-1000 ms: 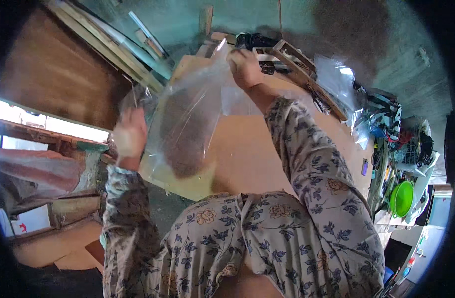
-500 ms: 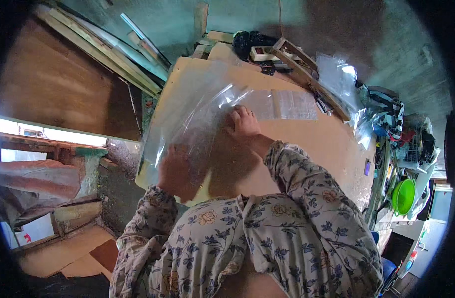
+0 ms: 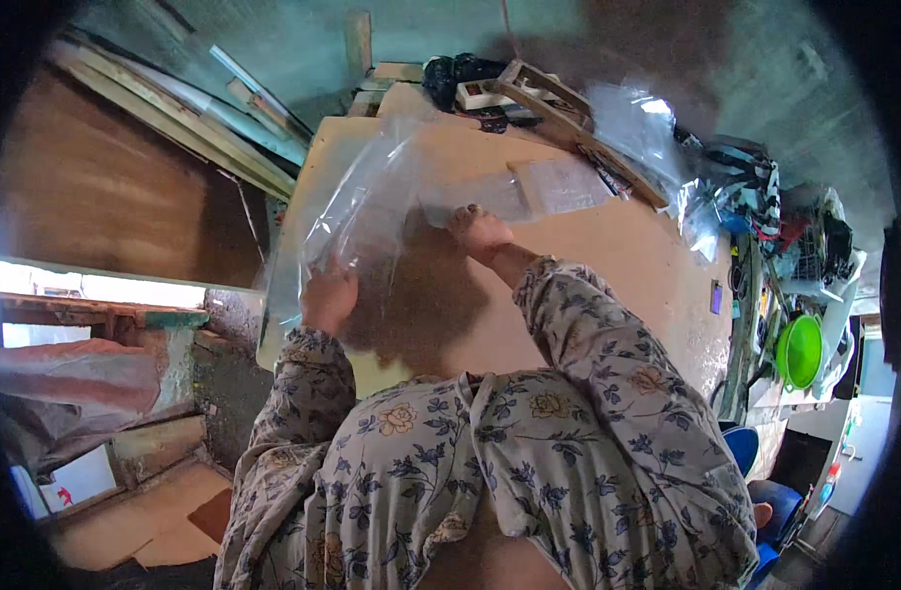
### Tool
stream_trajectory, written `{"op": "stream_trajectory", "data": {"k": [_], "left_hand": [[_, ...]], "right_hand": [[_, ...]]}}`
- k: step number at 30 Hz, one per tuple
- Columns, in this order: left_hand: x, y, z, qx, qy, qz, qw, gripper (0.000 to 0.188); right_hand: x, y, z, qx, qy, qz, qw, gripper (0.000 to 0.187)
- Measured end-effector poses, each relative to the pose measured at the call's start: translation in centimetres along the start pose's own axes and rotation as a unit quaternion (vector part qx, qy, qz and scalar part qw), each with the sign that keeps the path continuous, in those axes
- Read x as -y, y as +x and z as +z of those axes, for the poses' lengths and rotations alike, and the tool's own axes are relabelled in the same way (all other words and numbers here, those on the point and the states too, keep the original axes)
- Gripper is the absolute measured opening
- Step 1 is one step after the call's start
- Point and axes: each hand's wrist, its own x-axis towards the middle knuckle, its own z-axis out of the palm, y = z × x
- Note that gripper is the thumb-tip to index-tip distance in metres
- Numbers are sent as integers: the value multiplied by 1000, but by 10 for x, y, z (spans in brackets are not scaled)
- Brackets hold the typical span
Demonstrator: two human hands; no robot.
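A large clear plastic sheet [image 3: 367, 187] lies loosely over the left part of the tan tabletop [image 3: 569, 285], its folds shining. My left hand [image 3: 330, 297] is closed on the sheet's near edge at the left of the table. Close to the middle, my right hand [image 3: 482, 232] has its fingers curled in on the plastic where the sheet meets a flat strip of film; its fingertips are partly hidden. That strip runs off to the right and ends in a flat clear plastic piece [image 3: 564, 187].
A wooden frame piece [image 3: 544, 93] and a black plastic bag [image 3: 450, 79] lie along the far edge. More clear plastic [image 3: 632, 123] is heaped at the far right. A green basin [image 3: 799, 352] stands right of the table; boards [image 3: 175, 118] lean at the left.
My left hand, earlier seen through the sheet, now shows in front of it, gripping its edge. The sheet has drawn together into folds. My right fingers have curled in. The whole view has shifted slightly.
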Motion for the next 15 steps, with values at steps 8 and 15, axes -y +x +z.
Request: {"op": "stream_trajectory", "data": {"k": [8,15], "left_hand": [[-100,-42,-75,44,-88,113,989,57],[-206,-74,-50,82,-578,183,791,37]], "right_hand": [[-2,-74,-52,-106,654,301,686,17],[20,-139,-115,-139,520,191,821,18]]}}
